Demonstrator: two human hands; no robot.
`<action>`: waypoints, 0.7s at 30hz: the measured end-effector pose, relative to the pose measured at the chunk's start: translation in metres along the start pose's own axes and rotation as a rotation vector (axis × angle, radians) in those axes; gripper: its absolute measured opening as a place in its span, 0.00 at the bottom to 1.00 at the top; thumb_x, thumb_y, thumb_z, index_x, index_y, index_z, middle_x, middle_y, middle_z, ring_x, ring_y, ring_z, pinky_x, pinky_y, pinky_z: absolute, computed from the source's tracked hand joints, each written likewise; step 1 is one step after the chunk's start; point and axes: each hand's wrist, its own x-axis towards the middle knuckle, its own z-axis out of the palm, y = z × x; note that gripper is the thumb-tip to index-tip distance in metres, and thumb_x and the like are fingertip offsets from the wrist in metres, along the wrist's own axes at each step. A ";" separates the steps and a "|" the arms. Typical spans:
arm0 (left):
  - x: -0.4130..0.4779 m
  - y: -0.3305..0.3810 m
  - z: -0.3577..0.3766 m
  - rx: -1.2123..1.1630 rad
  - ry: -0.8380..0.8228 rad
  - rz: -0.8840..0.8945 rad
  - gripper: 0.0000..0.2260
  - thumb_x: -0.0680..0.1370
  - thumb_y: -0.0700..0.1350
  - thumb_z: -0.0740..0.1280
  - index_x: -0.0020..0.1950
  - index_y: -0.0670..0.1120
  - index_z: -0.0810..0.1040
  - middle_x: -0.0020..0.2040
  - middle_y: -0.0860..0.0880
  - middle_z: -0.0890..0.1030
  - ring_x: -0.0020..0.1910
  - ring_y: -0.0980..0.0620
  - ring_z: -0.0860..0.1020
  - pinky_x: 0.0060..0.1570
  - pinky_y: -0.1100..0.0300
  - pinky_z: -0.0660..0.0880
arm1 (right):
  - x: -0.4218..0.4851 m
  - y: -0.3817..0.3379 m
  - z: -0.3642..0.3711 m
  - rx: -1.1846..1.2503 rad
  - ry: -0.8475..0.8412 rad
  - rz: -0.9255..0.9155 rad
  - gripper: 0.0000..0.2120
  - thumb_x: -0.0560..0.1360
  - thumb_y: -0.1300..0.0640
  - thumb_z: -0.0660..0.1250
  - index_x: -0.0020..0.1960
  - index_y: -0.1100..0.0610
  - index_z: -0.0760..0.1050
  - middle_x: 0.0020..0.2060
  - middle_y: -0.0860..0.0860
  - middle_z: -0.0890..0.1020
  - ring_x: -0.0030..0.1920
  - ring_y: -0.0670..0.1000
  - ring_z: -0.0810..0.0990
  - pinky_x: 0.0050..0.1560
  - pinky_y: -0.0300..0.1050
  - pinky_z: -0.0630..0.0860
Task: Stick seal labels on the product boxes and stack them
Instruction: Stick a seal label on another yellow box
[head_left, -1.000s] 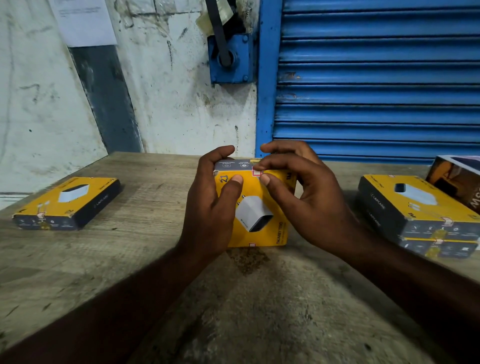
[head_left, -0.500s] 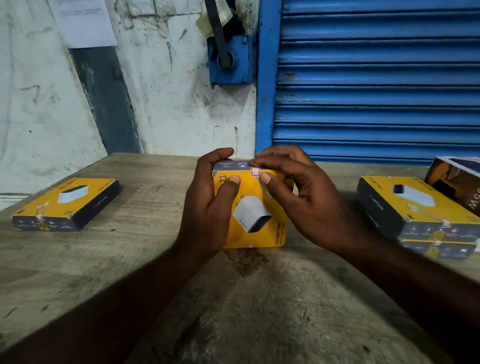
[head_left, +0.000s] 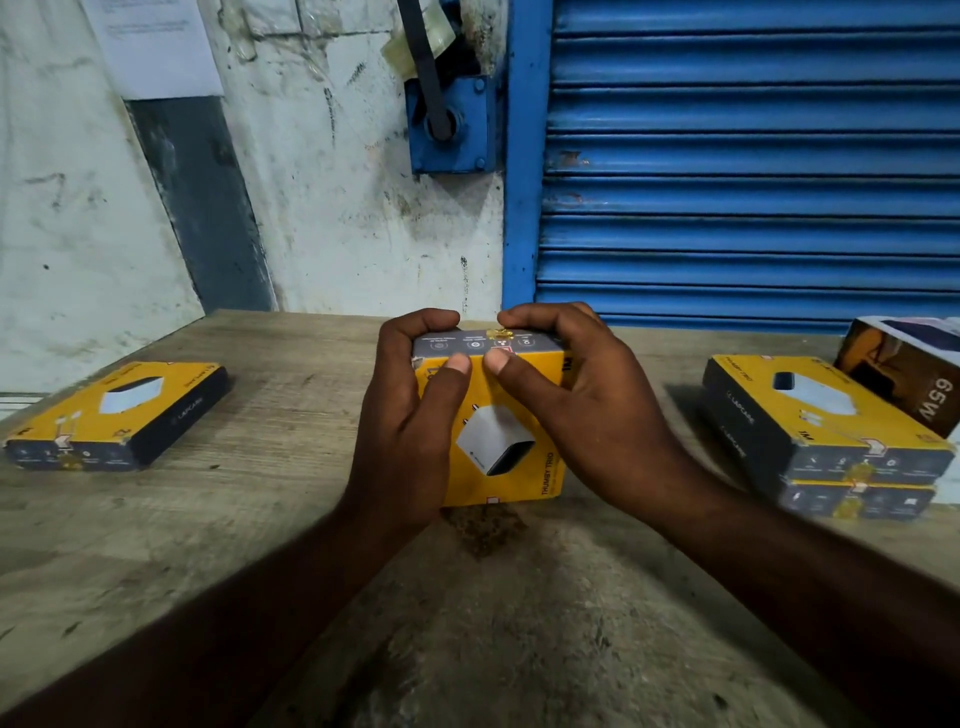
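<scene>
A yellow and dark grey cardboard product box (head_left: 501, 441) stands tilted at the middle of the worn wooden table (head_left: 249, 525), its lower edge apparently resting on the wood. The left hand (head_left: 410, 415) grips its left side with curled fingers and its thumb on the yellow face. The right hand (head_left: 587, 410) curls over the top, its thumb pressing the small red and white seal label (head_left: 504, 352) at the top edge. A single matching flat box (head_left: 119, 415) lies far left, and a stack of two matching boxes (head_left: 826, 436) sits to the right. The likely risk is at the fold: uneven thumb pressure could leave the label creased or lifting where it wraps the corner. Pushing hard on the tilted box could also make its lower edge skid.
</scene>
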 end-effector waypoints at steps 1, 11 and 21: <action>0.000 0.000 0.000 0.006 0.001 0.004 0.11 0.77 0.48 0.62 0.59 0.57 0.72 0.51 0.61 0.80 0.50 0.57 0.81 0.48 0.62 0.77 | 0.000 0.000 -0.002 0.011 -0.019 -0.009 0.14 0.77 0.50 0.71 0.61 0.51 0.80 0.54 0.45 0.78 0.57 0.42 0.79 0.60 0.47 0.78; 0.002 0.001 0.002 0.019 0.005 0.000 0.13 0.76 0.53 0.65 0.61 0.56 0.71 0.51 0.64 0.81 0.49 0.57 0.82 0.48 0.59 0.78 | 0.006 0.002 -0.017 -0.008 -0.181 -0.047 0.17 0.79 0.50 0.64 0.65 0.53 0.79 0.56 0.44 0.78 0.61 0.45 0.78 0.62 0.50 0.77; -0.001 0.004 0.008 0.145 0.087 0.065 0.20 0.75 0.52 0.74 0.62 0.52 0.71 0.50 0.60 0.80 0.48 0.63 0.81 0.43 0.72 0.75 | 0.002 0.001 -0.015 0.163 -0.147 -0.015 0.15 0.79 0.53 0.61 0.62 0.53 0.79 0.56 0.49 0.79 0.61 0.48 0.79 0.64 0.52 0.76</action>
